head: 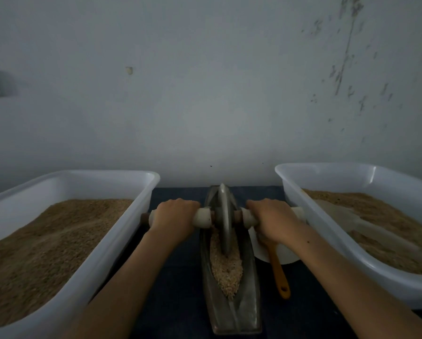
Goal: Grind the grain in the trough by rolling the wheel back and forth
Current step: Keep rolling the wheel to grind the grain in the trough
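So that the wheel [224,222] bears evenly on the grain [225,270], the left hand [173,217] and right hand [273,220] each clasp an axle handle across the trough [247,307].

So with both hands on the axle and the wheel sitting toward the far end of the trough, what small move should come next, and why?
Probably pull the grey metal wheel back toward the body. It stands in the far half of the long grey trough, while most tan grain lies nearer. The left hand and right hand already grip the pale axle handles.
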